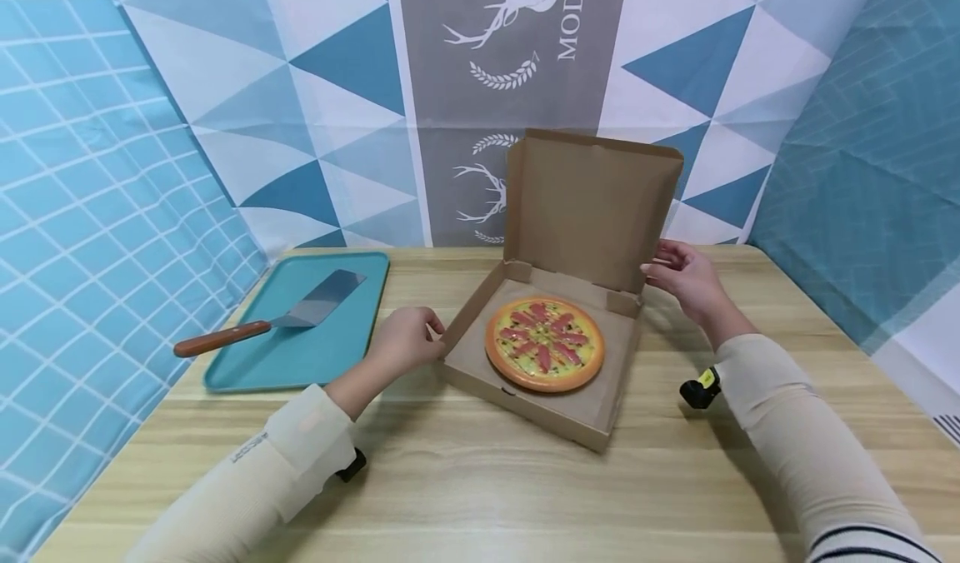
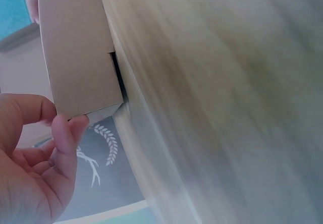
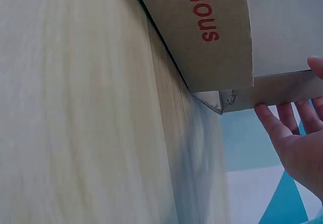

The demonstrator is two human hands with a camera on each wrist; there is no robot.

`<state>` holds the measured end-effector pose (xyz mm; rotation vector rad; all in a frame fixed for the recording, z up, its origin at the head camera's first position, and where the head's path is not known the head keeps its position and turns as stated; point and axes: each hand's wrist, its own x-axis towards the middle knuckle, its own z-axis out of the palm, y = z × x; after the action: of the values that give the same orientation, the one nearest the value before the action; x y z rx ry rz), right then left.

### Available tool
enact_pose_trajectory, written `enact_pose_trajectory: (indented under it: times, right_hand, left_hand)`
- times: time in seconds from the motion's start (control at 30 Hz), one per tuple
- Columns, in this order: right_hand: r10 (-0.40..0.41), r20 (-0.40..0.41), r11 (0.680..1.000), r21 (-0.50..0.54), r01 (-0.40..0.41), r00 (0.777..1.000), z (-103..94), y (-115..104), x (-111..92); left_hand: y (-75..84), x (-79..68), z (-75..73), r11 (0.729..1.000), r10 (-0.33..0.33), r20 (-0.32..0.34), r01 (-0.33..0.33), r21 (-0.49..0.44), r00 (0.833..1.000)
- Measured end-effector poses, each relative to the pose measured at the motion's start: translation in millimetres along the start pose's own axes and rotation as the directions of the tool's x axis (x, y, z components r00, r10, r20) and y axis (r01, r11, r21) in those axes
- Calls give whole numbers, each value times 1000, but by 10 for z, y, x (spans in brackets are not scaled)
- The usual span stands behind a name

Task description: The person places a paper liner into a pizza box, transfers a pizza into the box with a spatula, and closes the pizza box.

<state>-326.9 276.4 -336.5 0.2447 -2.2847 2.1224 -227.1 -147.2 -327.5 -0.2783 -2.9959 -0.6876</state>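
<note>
A brown cardboard pizza box [image 1: 468, 359] lies on the table with its lid [image 1: 592, 209] standing up at the back. Inside is a round pizza [image 1: 545, 345] with an orange crust and red strips on top. My left hand [image 1: 405, 340] pinches the box's near left corner; in the left wrist view thumb and finger meet at the end of the cardboard wall [image 2: 81, 52]. At the lid's right side, my right hand [image 1: 686, 276] holds the edge, thumb towards the inner face. The right wrist view shows its fingers against the lid's side flap [image 3: 282, 89].
To the left, a teal tray [image 1: 247, 363] carries a metal spatula [image 1: 326, 301], whose wooden handle [image 1: 221, 340] juts past the tray's left edge. Patterned cloth [image 1: 345, 63] hangs behind the wooden table [image 1: 480, 505], with blue checked cloth [image 1: 90, 213] along the left.
</note>
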Motion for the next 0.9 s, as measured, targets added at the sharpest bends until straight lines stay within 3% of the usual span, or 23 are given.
enact_pose_trajectory:
  times: [0.2,0.43,0.6,0.9]
  right_hand:
    - [-23,43,999,-30,24,999,115,38,87]
    - [-50,75,998,-36,52,996,241,63,174]
    - [-35,95,999,-30,38,995,288,92,220]
    - [-69,130,997,-20,72,989,340,110,280]
  left_hand:
    - [-40,-106,-30,997,-50,59,54,-61,997]
    - [-68,-236,-72,995,-37,94,45,-85,995]
    - [-46,-311,-80,991,-62,131,76,-108,989]
    - [23,-414,-46,984,-64,142,87,-156,988]
